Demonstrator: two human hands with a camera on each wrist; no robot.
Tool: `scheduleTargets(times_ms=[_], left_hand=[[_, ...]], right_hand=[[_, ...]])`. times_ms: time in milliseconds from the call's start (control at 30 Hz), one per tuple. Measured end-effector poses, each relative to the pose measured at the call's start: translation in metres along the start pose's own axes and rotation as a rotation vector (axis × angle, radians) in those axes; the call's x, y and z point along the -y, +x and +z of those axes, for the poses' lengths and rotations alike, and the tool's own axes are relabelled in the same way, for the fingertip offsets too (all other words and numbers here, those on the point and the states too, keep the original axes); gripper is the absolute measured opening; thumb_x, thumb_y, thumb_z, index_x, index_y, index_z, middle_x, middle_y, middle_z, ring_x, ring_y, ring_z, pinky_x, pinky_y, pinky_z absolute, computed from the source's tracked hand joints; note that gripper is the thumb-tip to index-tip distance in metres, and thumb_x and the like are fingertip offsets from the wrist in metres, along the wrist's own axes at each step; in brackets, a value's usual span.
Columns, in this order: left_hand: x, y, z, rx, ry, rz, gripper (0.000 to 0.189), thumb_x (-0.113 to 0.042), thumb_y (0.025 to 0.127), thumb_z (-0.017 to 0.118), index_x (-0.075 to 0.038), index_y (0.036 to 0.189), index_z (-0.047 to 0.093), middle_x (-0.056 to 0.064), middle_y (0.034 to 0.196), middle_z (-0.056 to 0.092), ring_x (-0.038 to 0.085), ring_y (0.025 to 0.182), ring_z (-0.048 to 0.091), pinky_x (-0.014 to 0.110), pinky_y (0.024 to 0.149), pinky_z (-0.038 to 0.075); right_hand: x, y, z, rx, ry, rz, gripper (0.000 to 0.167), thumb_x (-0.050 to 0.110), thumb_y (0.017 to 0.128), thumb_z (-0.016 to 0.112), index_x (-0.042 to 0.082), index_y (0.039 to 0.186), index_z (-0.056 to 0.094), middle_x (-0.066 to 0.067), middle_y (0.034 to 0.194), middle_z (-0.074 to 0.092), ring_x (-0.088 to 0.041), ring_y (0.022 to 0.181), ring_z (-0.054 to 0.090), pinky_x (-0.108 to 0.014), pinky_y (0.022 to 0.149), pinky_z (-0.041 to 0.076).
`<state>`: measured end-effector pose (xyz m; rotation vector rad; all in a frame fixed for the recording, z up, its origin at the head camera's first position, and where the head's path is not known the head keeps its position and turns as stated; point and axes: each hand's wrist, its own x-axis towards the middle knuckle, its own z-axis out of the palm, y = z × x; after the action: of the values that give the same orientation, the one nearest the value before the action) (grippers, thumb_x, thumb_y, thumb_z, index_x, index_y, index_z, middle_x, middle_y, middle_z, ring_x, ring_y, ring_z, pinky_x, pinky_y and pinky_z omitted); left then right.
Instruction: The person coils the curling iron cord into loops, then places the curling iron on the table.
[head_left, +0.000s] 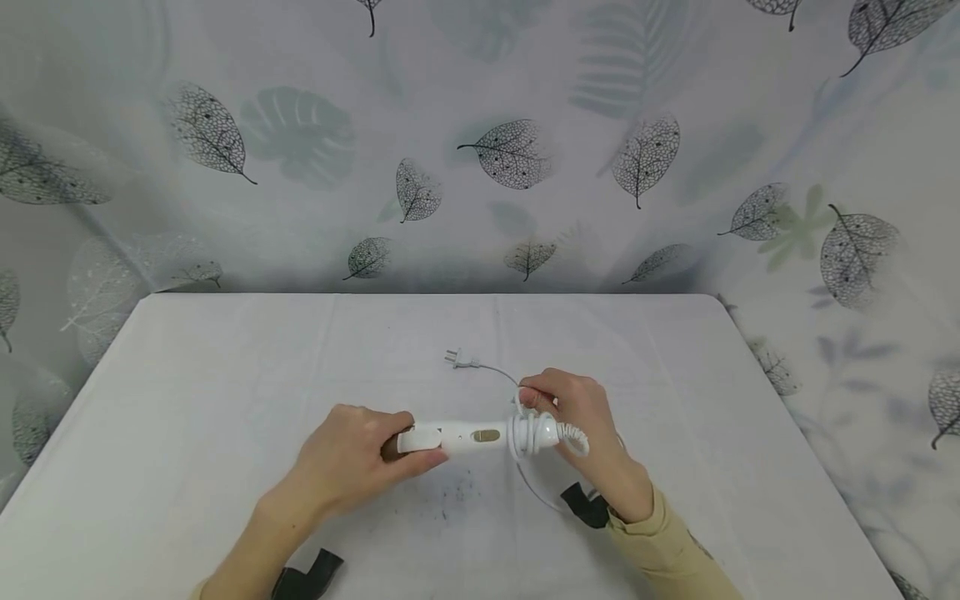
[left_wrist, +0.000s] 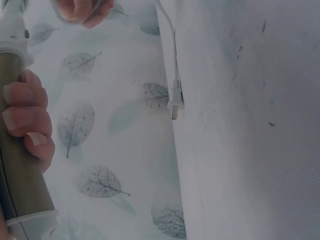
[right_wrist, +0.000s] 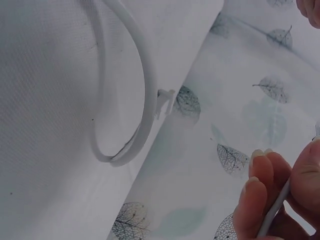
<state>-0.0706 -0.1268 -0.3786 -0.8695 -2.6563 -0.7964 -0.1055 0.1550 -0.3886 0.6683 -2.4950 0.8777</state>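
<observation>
A white hair styling iron (head_left: 457, 436) lies crosswise between my hands, above the table. My left hand (head_left: 356, 454) grips its left end; in the left wrist view the fingers curl round the brownish barrel (left_wrist: 25, 185). The iron's white cord (head_left: 537, 483) is wound in several loops round the right end of the handle, beside a coiled cord sleeve (head_left: 574, 439). Just behind those loops, my right hand (head_left: 588, 421) pinches the cord between thumb and fingers, seen closer in the right wrist view (right_wrist: 272, 212). The two-pin plug (head_left: 461, 358) lies on the table beyond the hands.
A white cloth covers the table (head_left: 225, 375), with small dark specks (head_left: 457, 492) below the iron. Leaf-patterned fabric (head_left: 510, 154) hangs behind and at the sides. Black straps (head_left: 588, 504) sit at the wrists. A slack length of cord (right_wrist: 147, 90) arcs near the right wrist.
</observation>
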Motion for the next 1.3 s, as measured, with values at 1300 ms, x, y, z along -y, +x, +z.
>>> scheduleTargets(times_ms=[1300], left_hand=[[-0.006,-0.001,0.004,0.346,0.078,-0.164,0.064,-0.083,0.084,0.046,-0.026,0.056,0.037,-0.018,0.049,0.019,-0.002,0.045,0.023,0.02,0.046,0.021]], right_hand=[[0.004,0.005,-0.011,-0.177,0.085,-0.238,0.007,0.01,0.083,0.078,0.006,0.086,0.072,0.0,0.076,0.065,-0.009,0.058,0.053,-0.018,0.057,0.043]])
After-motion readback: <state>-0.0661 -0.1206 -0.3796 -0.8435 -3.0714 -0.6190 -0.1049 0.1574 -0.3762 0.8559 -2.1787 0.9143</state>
